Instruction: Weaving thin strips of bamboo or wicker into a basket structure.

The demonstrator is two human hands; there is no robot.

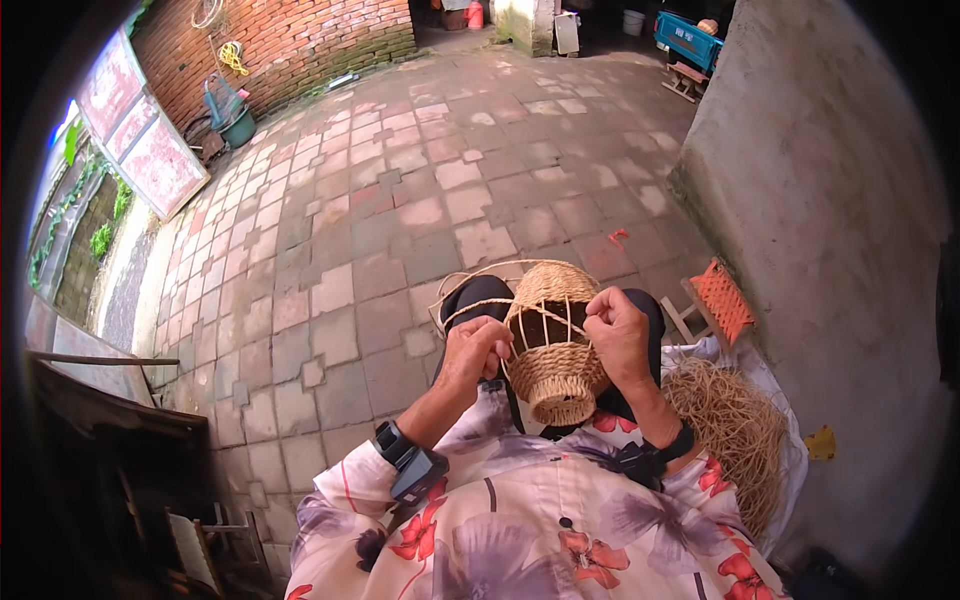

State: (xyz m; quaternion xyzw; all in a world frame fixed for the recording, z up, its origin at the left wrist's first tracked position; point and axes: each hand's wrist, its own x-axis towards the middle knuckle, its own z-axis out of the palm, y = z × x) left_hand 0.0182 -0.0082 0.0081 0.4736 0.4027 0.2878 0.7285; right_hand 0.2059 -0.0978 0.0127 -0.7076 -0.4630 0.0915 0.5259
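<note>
In the head view, we are looking down at a woven straw basket (pixel 560 368), which is lying between our two hands and above our lap, between the dark trouser legs (pixel 470 294). Its long axis is running away from our body: the narrow round end is pointing towards our shirt (pixel 490 520), and the wider woven part is pointing out to the paved floor (pixel 350 290). In the middle, an open band with thin stakes (pixel 568 312) is separating the two woven parts, and both hands are standing at about the height of this band.

The right hand (pixel 617 335) is being the nearer one, because it is overlapping the right edge of the basket. Its fingers are bending, and they seem to be pinching a straw strand (pixel 490 302), which is crossing the open band from the left. The left hand (pixel 477 350) is standing just beside the left edge; its fingers are curling inward, but we cannot tell if they are gripping some straw or the basket's edge.

To our right, a heap of loose straw (pixel 725 425) is lying on a white sheet (pixel 796 455), and an orange woven stool (pixel 720 300) is standing beyond it, near the grey wall (pixel 830 200).
</note>
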